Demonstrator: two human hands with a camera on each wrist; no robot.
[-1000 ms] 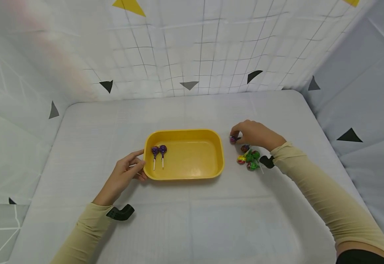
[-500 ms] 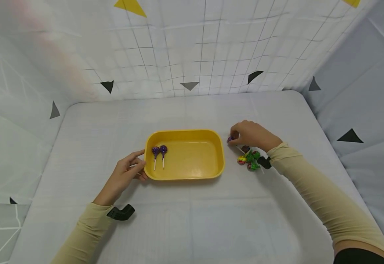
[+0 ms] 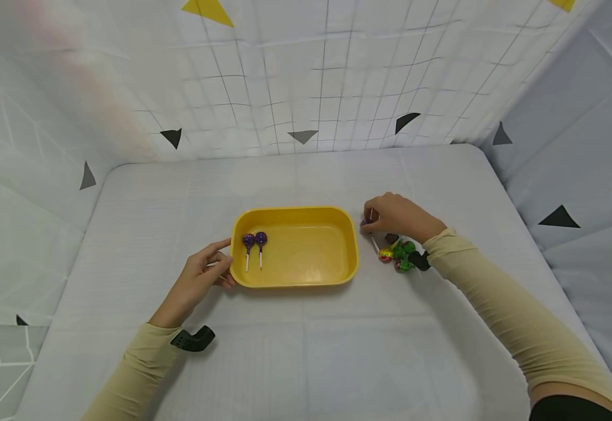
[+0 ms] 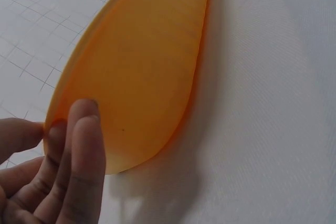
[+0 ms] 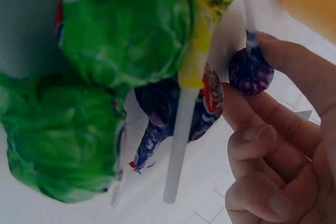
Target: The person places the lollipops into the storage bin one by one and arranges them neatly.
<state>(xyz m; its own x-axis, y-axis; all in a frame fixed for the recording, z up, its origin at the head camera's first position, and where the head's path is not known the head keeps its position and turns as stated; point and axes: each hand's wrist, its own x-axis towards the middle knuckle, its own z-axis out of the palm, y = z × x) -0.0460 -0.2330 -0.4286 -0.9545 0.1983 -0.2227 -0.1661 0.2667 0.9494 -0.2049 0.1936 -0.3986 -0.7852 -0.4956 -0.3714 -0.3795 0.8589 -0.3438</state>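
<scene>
A shallow yellow tray [image 3: 306, 245] sits on the table, with two purple lollipops [image 3: 261, 238] side by side at its left end, sticks toward the wearer. My left hand [image 3: 200, 275] grips the tray's left end, fingers against its outer wall [image 4: 142, 66] in the left wrist view. Right of the tray, my right hand [image 3: 403, 216] pinches another purple lollipop [image 5: 251, 72] by its wrapped head between thumb and fingers. Its white stick points toward the wearer. Just below that hand lie green-wrapped lollipops [image 3: 399, 251], a yellow one [image 3: 385, 255] and a dark purple one [image 5: 173, 108].
A white cloth covers the table [image 3: 306, 351]. White sheets with a grid pattern [image 3: 327, 76] stand behind it, and grey-white sheets [image 3: 574, 175] hang at the sides. A black wrist camera mount [image 3: 194, 339] sticks out from the left sleeve.
My right hand has shifted slightly left with the purple lollipop, whose stick has swung from pointing right to pointing toward the wearer. The left hand and tray stay put.
</scene>
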